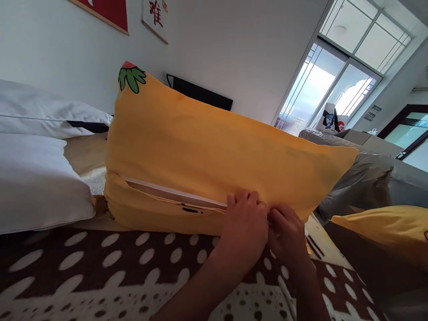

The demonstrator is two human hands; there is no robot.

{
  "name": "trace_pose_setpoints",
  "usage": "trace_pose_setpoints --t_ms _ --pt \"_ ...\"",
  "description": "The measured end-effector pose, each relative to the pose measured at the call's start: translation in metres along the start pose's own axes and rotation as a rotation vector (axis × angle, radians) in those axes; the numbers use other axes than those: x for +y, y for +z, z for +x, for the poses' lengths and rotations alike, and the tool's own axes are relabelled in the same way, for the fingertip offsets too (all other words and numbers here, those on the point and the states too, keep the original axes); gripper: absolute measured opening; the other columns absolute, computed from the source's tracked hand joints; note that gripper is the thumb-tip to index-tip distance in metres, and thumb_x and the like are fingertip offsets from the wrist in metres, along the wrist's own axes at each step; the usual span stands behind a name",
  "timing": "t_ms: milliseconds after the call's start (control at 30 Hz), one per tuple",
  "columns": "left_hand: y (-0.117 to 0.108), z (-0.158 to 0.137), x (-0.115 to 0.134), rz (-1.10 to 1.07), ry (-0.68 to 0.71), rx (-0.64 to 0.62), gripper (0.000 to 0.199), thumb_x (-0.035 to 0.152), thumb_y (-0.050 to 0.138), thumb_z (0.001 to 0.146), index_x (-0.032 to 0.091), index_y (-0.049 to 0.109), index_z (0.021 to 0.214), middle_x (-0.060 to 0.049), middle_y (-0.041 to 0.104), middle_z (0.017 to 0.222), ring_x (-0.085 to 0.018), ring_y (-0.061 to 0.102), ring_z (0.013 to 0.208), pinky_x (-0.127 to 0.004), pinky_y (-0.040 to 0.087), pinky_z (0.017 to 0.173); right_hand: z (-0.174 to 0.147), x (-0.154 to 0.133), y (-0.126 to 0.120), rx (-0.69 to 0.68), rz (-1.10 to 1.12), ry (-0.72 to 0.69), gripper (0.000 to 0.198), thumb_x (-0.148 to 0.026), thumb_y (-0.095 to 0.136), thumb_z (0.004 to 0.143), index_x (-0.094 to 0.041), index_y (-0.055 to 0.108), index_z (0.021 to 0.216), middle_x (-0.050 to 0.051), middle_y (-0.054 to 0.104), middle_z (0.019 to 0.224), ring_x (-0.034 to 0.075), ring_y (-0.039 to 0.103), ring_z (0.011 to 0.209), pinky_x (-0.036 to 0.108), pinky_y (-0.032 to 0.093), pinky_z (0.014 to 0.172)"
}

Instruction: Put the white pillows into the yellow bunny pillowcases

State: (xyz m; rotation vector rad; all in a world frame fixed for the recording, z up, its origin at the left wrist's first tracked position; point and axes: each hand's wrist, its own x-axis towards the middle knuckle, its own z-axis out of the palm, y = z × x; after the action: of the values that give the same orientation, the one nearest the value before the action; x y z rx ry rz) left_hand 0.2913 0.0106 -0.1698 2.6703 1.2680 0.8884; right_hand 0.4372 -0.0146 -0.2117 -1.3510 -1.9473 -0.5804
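A big yellow pillow is standing on its long edge on the bed, leaning slightly away and stretching from left to right. Its yellow cover is carrying a red and green strawberry print at the upper left corner. Along the lower edge a zipper opening is gaping on the left part, showing a strip of white inner pillow, while the right part is lying closed. A small dark mark is showing just below the opening, near its middle.
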Motion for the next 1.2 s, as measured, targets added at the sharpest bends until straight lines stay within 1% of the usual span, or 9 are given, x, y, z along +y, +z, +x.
trace_pose_setpoints --t_ms 100,200,333,500,667,800,867,1000,1200 --pt "0.001 0.002 -0.004 -0.006 -0.016 0.004 0.016 0.011 0.044 0.077 0.015 0.06 0.074 -0.008 0.06 0.084 -0.025 0.053 0.088 -0.045 0.035 0.08 -0.002 0.002 0.002 0.01 -0.031 0.038 0.012 -0.009 0.042 0.069 -0.021 0.043 0.066 0.0 0.045 0.065 0.014 0.042 0.063 0.026 0.031 0.057" --pt "0.003 0.005 -0.007 -0.015 -0.041 -0.013 0.016 0.011 0.045 0.078 0.014 0.059 0.073 -0.008 0.062 0.084 -0.025 0.055 0.089 -0.046 0.034 0.084 -0.001 0.003 0.006 0.005 0.002 0.067 0.012 -0.009 0.042 0.071 -0.02 0.045 0.068 0.0 0.047 0.066 0.014 0.044 0.063 0.025 0.033 0.057" --pt "0.007 0.007 -0.01 -0.043 -0.05 0.009 0.018 0.011 0.043 0.079 0.015 0.059 0.074 -0.007 0.063 0.083 -0.024 0.057 0.088 -0.046 0.035 0.085 0.001 0.0 0.01 0.015 0.06 0.049 0.017 -0.006 0.039 0.074 -0.019 0.05 0.075 0.002 0.053 0.072 0.015 0.048 0.071 0.025 0.036 0.061" --pt "0.006 0.008 -0.012 -0.026 -0.047 0.017 0.017 0.01 0.043 0.077 0.015 0.059 0.072 -0.007 0.065 0.082 -0.024 0.058 0.088 -0.046 0.037 0.085 0.001 -0.003 0.016 0.012 0.077 0.059 0.017 -0.007 0.038 0.078 -0.019 0.049 0.074 0.002 0.05 0.07 0.016 0.045 0.068 0.027 0.034 0.06" --pt "0.002 0.008 -0.016 0.018 -0.099 -0.004 0.017 0.014 0.043 0.075 0.015 0.058 0.067 -0.007 0.066 0.074 -0.021 0.06 0.073 -0.046 0.037 0.087 -0.001 -0.002 0.019 -0.004 0.105 0.066 0.014 -0.008 0.041 0.076 -0.019 0.047 0.069 0.002 0.047 0.071 0.018 0.042 0.073 0.029 0.032 0.063" --pt "-0.006 0.006 -0.018 -0.019 -0.03 -0.053 0.019 0.016 0.044 0.074 0.016 0.056 0.059 -0.006 0.064 0.064 -0.02 0.058 0.068 -0.042 0.039 0.081 0.001 -0.007 0.015 0.035 0.094 0.096 0.013 -0.008 0.041 0.071 -0.019 0.047 0.069 0.004 0.047 0.075 0.019 0.041 0.075 0.031 0.032 0.066" --pt "-0.01 0.006 -0.019 -0.049 -0.001 -0.073 0.017 0.016 0.045 0.071 0.016 0.055 0.057 -0.005 0.063 0.062 -0.02 0.057 0.068 -0.041 0.039 0.079 0.003 -0.012 0.012 0.027 0.112 0.07 0.011 -0.01 0.043 0.073 -0.018 0.051 0.076 0.005 0.051 0.083 0.02 0.043 0.081 0.033 0.034 0.071" --pt "-0.011 0.007 -0.02 -0.043 -0.003 -0.074 0.015 0.017 0.046 0.07 0.016 0.057 0.06 -0.006 0.064 0.064 -0.021 0.057 0.068 -0.041 0.038 0.081 0.004 -0.017 0.012 -0.029 0.184 -0.025 0.019 -0.014 0.048 0.076 -0.018 0.053 0.094 0.006 0.056 0.095 0.02 0.046 0.089 0.035 0.034 0.079" --pt "-0.009 0.005 -0.021 -0.054 0.014 -0.087 0.014 0.014 0.045 0.067 0.015 0.056 0.06 -0.008 0.064 0.066 -0.022 0.059 0.069 -0.041 0.038 0.08 0.001 -0.012 0.023 0.024 0.171 0.003 0.007 -0.015 0.048 0.08 -0.019 0.053 0.085 0.004 0.056 0.083 0.018 0.047 0.08 0.031 0.035 0.071"
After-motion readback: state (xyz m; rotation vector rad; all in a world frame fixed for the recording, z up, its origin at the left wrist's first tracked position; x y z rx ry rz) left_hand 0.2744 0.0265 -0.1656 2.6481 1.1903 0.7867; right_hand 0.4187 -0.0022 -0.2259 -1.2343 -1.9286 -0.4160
